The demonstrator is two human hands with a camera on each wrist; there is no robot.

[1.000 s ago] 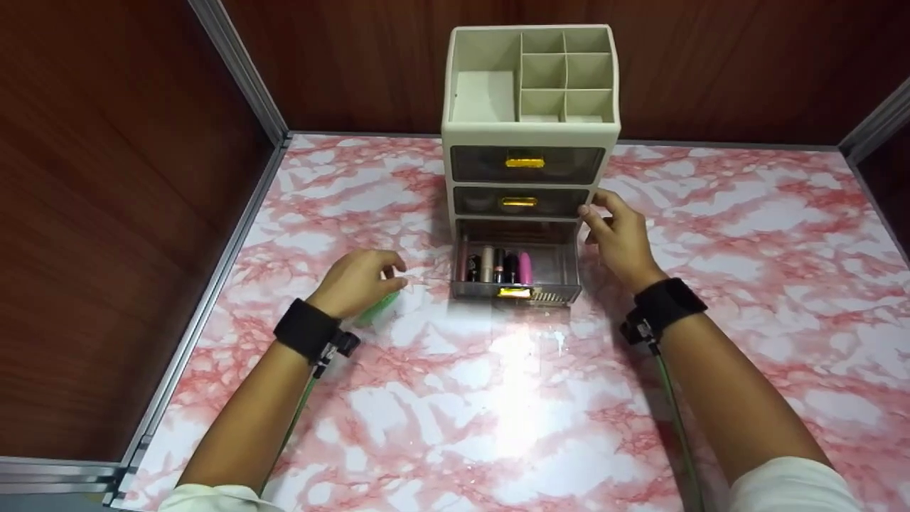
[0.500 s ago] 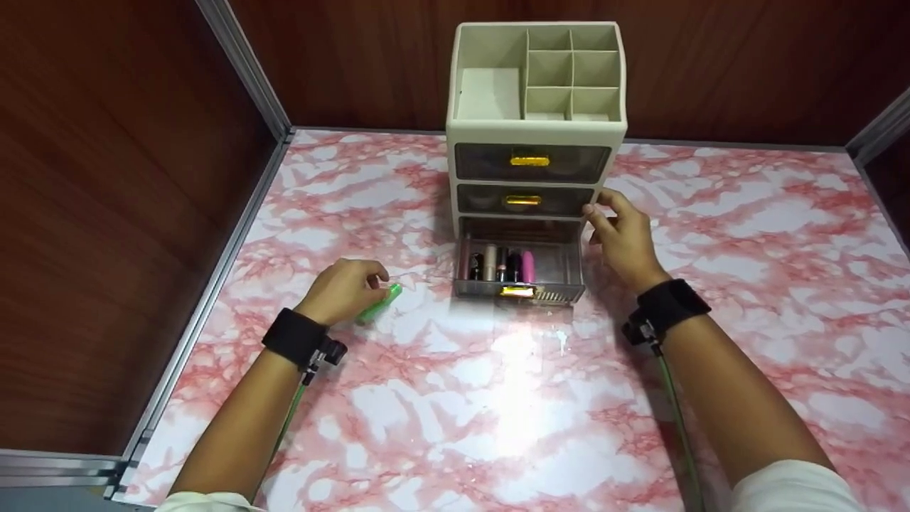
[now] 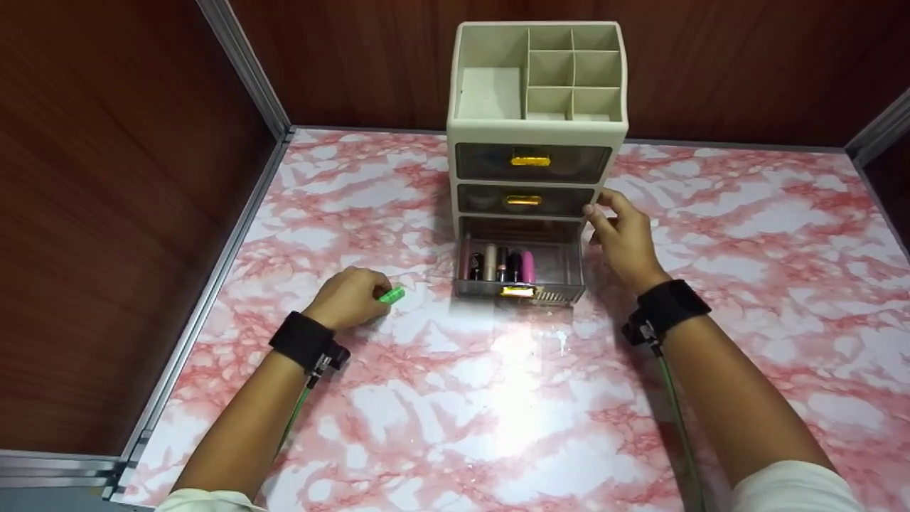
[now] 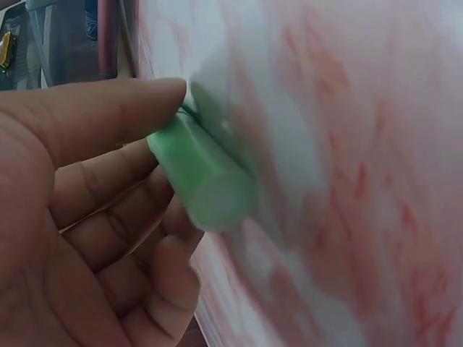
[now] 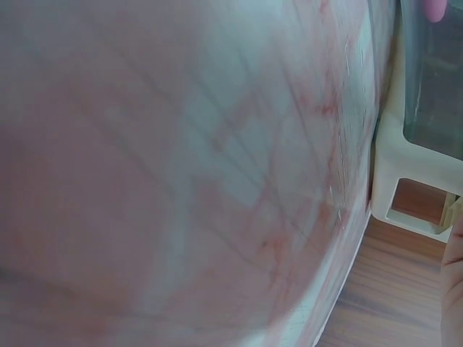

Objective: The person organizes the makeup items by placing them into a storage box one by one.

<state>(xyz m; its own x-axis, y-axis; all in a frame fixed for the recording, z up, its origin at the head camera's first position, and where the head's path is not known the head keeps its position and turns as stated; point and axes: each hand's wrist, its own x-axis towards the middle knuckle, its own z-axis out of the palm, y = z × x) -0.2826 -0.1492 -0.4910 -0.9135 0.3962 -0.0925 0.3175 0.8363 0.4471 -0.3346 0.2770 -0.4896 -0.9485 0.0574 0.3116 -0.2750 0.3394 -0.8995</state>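
My left hand (image 3: 350, 297) pinches a small green lipstick-like tube (image 3: 392, 295) low over the marbled tabletop. In the left wrist view, thumb and fingers grip this tube, and its flat round end faces the camera. A cream desktop organizer (image 3: 537, 133) stands at the back, its bottom clear drawer (image 3: 558, 293) pulled out. In that drawer several lipsticks stand toward the left, the pink one (image 3: 527, 267) rightmost. My right hand (image 3: 625, 235) holds the organizer's right side, thumb on the front edge. Only a sliver of that hand shows in the right wrist view.
Two upper drawers with gold handles (image 3: 530, 161) are closed. The organizer's top has a large compartment (image 3: 490, 92) and several small ones. Dark wood panels (image 3: 128, 213) wall the marbled table (image 3: 441, 427) at the left and back. A cable runs from each wrist band.
The green tube lay on the table beside my left hand. That hand has drawn back slightly, closed its fingers on the tube and now grips it. My right hand stays on the organizer.
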